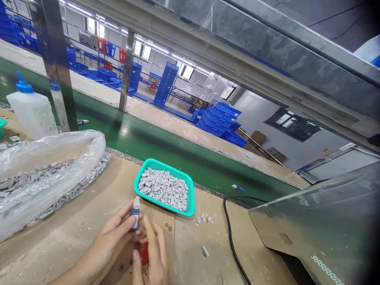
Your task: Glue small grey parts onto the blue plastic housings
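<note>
Left grip (111, 241) pinching small bottle (135, 213), right grip (154, 253) pinching red cap (143, 253). Teal tray (154, 163) of grey parts (163, 189) at counter (190, 245) far edge.

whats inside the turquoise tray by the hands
The turquoise tray holds a loose heap of small grey rectangular parts, filling most of it. The heap covers the tray's floor, and any parts lying lower down cannot be seen.
</note>
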Demonstrator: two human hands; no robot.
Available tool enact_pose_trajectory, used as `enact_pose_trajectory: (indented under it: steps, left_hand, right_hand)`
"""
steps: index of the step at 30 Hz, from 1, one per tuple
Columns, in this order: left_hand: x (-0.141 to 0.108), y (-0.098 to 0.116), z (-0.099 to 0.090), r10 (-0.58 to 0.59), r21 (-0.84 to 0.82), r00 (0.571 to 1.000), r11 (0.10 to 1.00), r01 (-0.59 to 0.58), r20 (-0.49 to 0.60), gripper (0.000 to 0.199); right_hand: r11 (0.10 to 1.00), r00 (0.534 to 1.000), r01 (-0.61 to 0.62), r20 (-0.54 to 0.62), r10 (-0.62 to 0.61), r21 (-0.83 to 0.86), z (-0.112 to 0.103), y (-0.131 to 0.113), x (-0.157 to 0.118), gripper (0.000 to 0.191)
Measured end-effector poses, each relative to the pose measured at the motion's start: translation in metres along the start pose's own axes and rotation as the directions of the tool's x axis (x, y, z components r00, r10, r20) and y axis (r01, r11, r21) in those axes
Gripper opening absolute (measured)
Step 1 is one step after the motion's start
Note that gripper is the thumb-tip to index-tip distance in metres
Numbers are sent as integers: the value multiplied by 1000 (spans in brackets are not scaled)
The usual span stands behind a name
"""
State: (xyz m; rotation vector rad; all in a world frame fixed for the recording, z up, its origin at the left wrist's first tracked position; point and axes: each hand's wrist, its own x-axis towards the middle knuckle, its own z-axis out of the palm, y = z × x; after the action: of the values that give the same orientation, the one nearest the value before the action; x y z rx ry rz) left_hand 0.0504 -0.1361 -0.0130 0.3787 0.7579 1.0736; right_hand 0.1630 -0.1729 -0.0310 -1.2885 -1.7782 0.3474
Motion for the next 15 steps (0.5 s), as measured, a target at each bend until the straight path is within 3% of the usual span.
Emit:
enact_pose_trajectory:
  steps: [3,7,9,12,15]
  left_hand:
    - [5,14,-4,108,-64,994,992,-108,-5,44]
    - [8,30,-8,113,-114,984,989,-97,136,38]
    - [8,32,-8,97,-119,982,990,-78,165,40]
    - [9,29,-8,90,-119,979,990,-69,182,46]
    - [14,24,-12,111,-106,981,990,-95,158,49]
  right_hand:
    - [998,999,-16,-48,13,-62,-17,13,19,50]
    - [986,993,-88,-92,76,-139,-52,51,63,49]
    - [956,993,-101,29,113,-277,-62,70,83,46]
    - [938,971,-54,203,130,-342,-62,91,103,37]
    - [936,960,-39,245,132,-351,-56,101,112,32]
